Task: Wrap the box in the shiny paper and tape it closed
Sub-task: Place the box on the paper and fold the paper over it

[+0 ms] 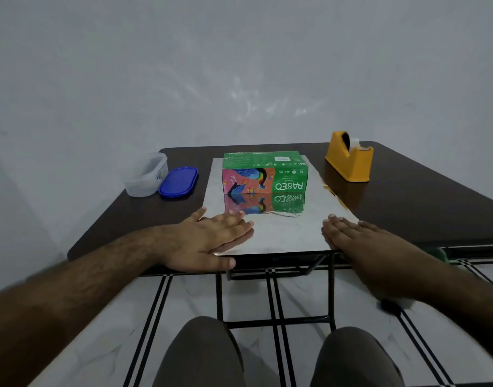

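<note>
A dark desk [407, 208] carries a sheet of shiny paper [281, 233] whose near edge reaches the desk's front lip, with a green tissue box [263, 174] sitting on the paper's far half, mirrored in the foil. Both hands lie flat and spread on the near corners, holding nothing: the left hand [211, 238] with its thumb hooked over the desk's edge, the right hand [362, 241] half off the lip. The wrapping looks barely begun, and the risks lie in the sheet itself: it is slick and could slide under the palms or shift the box off centre as the near flap is raised, and a careless pull may crease or tear it. The box sits nearer the far edge, so the far flap may fall short. A yellow tape dispenser [348, 160] stands well to the right, a reach away once a flap must be pinned. A clear tub [146, 175] and its blue lid [178, 182] sit left, beside the paper's edge, where they could crowd a side fold.
</note>
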The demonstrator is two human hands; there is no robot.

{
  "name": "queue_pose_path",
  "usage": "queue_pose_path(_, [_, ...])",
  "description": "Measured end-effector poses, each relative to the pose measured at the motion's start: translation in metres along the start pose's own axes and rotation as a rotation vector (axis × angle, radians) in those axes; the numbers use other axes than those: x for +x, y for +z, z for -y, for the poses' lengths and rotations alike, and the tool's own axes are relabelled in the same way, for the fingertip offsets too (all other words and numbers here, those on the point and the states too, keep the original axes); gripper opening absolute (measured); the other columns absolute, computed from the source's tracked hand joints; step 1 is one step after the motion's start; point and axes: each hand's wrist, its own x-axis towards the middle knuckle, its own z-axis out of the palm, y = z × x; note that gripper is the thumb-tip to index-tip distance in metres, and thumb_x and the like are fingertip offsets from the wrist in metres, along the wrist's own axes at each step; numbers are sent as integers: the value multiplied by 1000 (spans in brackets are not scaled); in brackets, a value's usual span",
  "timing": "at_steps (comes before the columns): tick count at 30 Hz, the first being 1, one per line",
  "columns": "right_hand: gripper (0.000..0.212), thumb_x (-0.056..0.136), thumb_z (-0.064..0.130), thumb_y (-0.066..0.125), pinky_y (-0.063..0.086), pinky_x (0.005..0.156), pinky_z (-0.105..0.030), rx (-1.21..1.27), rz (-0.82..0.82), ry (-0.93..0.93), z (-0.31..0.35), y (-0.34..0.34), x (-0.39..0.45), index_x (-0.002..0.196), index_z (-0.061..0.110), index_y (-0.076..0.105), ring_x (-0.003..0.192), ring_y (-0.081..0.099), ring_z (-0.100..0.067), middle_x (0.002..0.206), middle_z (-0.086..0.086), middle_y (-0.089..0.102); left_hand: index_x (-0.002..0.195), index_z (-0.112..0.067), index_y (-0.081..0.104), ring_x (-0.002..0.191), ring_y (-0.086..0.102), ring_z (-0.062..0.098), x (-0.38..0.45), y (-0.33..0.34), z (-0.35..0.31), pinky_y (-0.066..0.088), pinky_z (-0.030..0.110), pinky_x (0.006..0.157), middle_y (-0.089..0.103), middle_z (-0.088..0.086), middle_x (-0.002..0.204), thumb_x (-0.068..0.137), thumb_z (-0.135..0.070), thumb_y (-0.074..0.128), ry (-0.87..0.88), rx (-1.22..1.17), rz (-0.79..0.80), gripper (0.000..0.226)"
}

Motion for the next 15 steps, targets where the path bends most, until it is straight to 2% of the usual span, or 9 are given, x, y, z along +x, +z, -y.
queue_pose_path(2, [89, 102, 72, 37, -1, 130, -35, 47, 22, -58, -5, -14, -4, 165, 31, -11, 160, -1, -6, 168, 17, -10, 168, -45, -12, 160, -15, -5, -6, -7, 3, -18, 50, 127, -14, -21, 176, 97, -81, 42, 30, -96, -21, 96])
queue_pose_path(4, [108, 86, 92, 37, 16, 129, -33, 268, -38, -60, -14, -34, 3, 169, 28, 9, 157, 17, -4, 166, 22, 14, 169, -44, 13, 160, 8, -7, -8, -16, 8, -5, 39, 130, 11, -25, 176, 93, -82, 47, 2, -280, -187, 92])
queue_pose_path(5, [108, 83, 95, 35, 23, 126, -30, 458, -86, -43, -20, -45, 15, 167, 28, 22, 153, 26, -3, 162, 24, 24, 165, -43, 31, 155, 26, -8, -5, -24, 11, 13, 32, 130, 30, -24, 170, 97, -75, 49, -29, -422, -337, 77])
queue_pose_path(7, [88, 84, 95, 30, 38, 111, -28, 753, -192, -29, -38, -58, 52, 143, 35, 56, 130, 51, 2, 136, 39, 50, 136, -36, 66, 128, 60, -7, 17, -33, 29, 45, 19, 108, 69, -16, 137, 109, -53, 47, -128, -713, -706, 37])
queue_pose_path(9, [58, 95, 79, 34, 40, 95, -30, 741, -270, 10, -63, -62, 107, 116, 33, 63, 99, 55, 2, 92, 37, 58, 114, -26, 73, 116, 69, 5, 45, -44, 58, 51, 23, 103, 75, -10, 116, 116, -33, 42, -261, -845, -882, 32])
queue_pose_path(10, [58, 99, 75, 38, 38, 98, -32, 694, -265, 39, -75, -60, 138, 123, 27, 61, 104, 51, -3, 96, 33, 56, 118, -20, 72, 120, 69, 12, 57, -49, 71, 49, 29, 111, 75, -5, 119, 117, -30, 40, -317, -905, -865, 34])
queue_pose_path(12, [59, 107, 60, 43, 36, 114, -37, 628, -211, 130, -93, -56, 189, 148, 19, 50, 126, 47, -14, 139, 15, 58, 140, -13, 63, 130, 62, 17, 79, -60, 90, 39, 39, 123, 70, 0, 133, 116, -44, 35, -428, -973, -782, 48])
queue_pose_path(13, [55, 111, 48, 43, 33, 120, -40, 613, -201, 159, -104, -54, 213, 155, 15, 45, 135, 46, -18, 155, -1, 52, 150, -15, 56, 136, 57, 18, 87, -64, 95, 33, 44, 127, 67, 1, 141, 113, -60, 31, -464, -986, -722, 64])
queue_pose_path(15, [55, 113, 36, 42, 29, 126, -43, 625, -200, 183, -110, -53, 241, 162, 11, 37, 150, 40, -27, 167, -11, 40, 163, -26, 42, 147, 47, 22, 98, -65, 103, 24, 51, 130, 59, 0, 154, 91, -93, 17, -540, -1024, -585, 102])
